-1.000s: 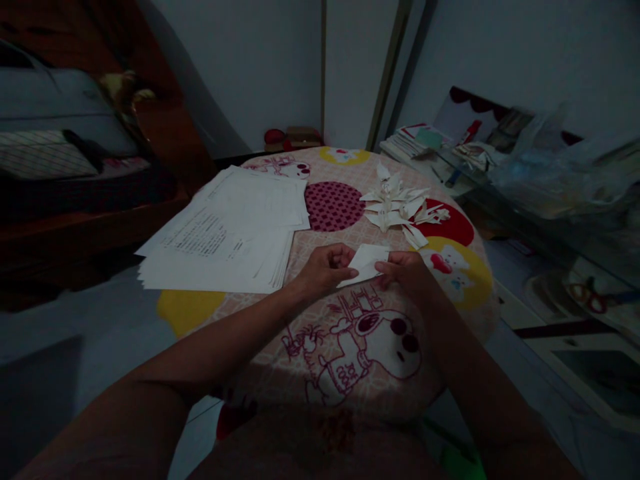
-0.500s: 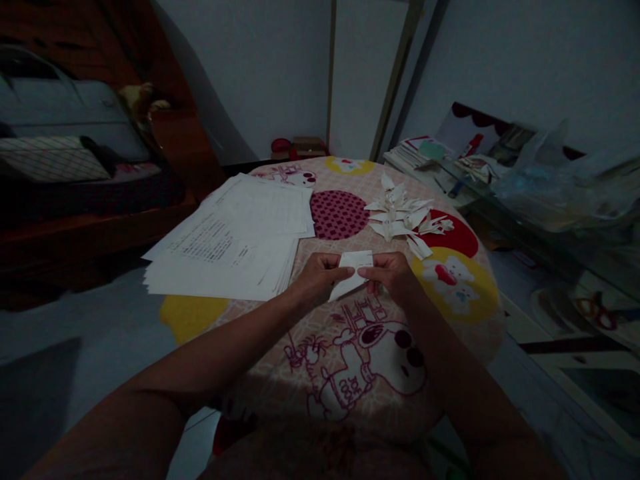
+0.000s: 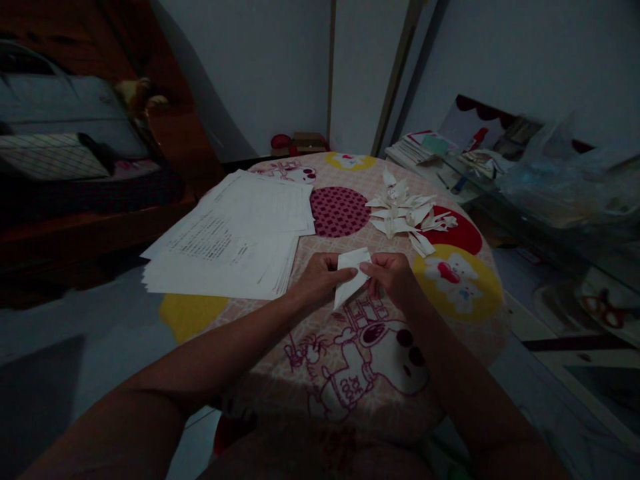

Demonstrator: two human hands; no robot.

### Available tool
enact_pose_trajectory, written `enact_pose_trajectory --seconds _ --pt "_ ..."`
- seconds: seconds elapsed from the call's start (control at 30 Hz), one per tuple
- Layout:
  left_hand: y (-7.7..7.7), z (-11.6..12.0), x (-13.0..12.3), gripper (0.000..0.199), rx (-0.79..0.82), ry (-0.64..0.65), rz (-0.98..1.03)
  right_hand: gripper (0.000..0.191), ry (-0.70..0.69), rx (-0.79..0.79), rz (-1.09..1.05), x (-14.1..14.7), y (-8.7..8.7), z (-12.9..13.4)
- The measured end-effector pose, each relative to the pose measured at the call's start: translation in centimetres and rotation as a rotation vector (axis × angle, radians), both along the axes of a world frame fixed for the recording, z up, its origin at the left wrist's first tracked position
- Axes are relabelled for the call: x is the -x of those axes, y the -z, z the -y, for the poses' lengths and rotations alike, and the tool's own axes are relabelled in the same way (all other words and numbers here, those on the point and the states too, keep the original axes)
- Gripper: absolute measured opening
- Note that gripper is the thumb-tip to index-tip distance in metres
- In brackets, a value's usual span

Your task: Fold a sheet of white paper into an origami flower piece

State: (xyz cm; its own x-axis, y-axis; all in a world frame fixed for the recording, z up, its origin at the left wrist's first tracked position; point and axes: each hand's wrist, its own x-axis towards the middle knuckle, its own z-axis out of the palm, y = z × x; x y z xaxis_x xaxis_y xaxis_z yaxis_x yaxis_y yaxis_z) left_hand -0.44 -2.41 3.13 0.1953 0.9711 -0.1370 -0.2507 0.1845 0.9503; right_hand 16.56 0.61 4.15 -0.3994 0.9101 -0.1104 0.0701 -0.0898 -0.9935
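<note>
just below the frame's centre, my left hand and right hand, both curled in, pinch a folded paper; the paper stack lies centre-left.

A: Left side, observations?
B: Reddish-brown wooden seat. On it, a pale bag with handles; in front, a cross-lined light item, identity unclear.
A: Beyond the cloth-covered tabletop?
B: Round red container, just beside a cardboard box. Both low, near the wall.
A: Right side?
B: Clear plastic bag, crumpled, on a glass shelf. Lower down: scissors, reddish handles. Further back: red bottle-like object, label illegible.
</note>
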Motion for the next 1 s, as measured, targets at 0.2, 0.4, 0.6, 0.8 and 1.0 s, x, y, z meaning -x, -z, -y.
enact_pose_trajectory --seconds 0.2,0.4,0.6,0.8,1.0 --pt "0.1 -0.4 0.0 0.017 0.021 -0.097 0.041 0.034 0.033 0.071 -0.103 0.6 0.7 0.2" --pt "0.5 -0.8 0.0 0.013 0.011 -0.177 0.047 0.035 0.009 0.149 -0.128 0.8 1.1 0.6" --pt "0.3 -0.9 0.0 0.014 -0.002 -0.26 0.079 0.037 -0.072 0.209 -0.08 1.8 1.5 1.5" --pt "0.5 -1.1 0.0 0.017 -0.004 -0.305 0.078 0.038 -0.061 0.203 -0.073 2.2 1.6 1.9" --pt "0.9 -1.2 0.1 0.021 -0.014 -0.304 0.095 0.036 -0.113 0.205 -0.034 2.0 1.6 1.9"
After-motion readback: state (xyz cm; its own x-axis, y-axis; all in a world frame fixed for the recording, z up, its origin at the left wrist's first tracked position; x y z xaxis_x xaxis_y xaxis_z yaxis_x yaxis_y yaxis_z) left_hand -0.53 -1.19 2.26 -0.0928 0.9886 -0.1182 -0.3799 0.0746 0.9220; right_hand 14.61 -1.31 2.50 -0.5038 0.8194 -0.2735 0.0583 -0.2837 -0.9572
